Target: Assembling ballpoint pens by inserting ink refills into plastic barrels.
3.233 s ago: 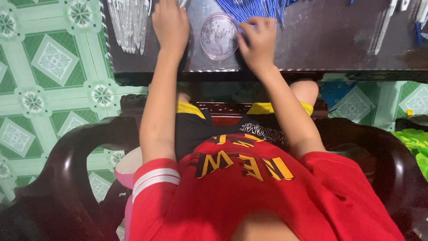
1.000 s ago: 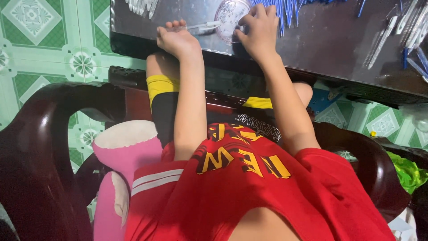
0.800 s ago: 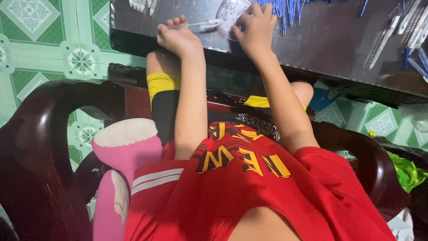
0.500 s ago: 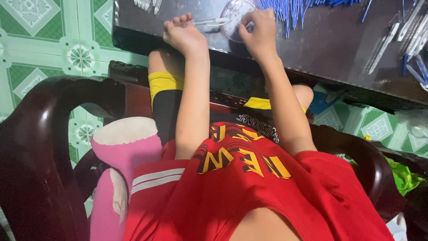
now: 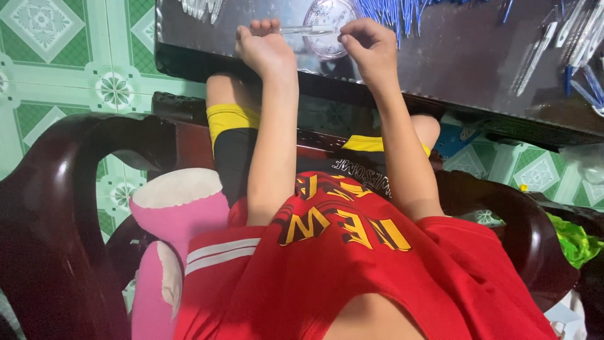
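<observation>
Dark wooden chair arm [image 5: 69,208], pink plush toy [image 5: 170,233], green patterned floor tiles [image 5: 75,69], possibly a green bag [image 5: 576,242].

Round dish [image 5: 328,25] on table [image 5: 453,56]; pen pile [image 5: 396,12] right of dish.

- Even, fairly bright indoor light, soft shadows.
- Pale glare streaks on the glossy dark worktop [image 5: 453,56].
- Red shirt [image 5: 352,271] nearest the camera slightly soft; edges stretched.
</observation>
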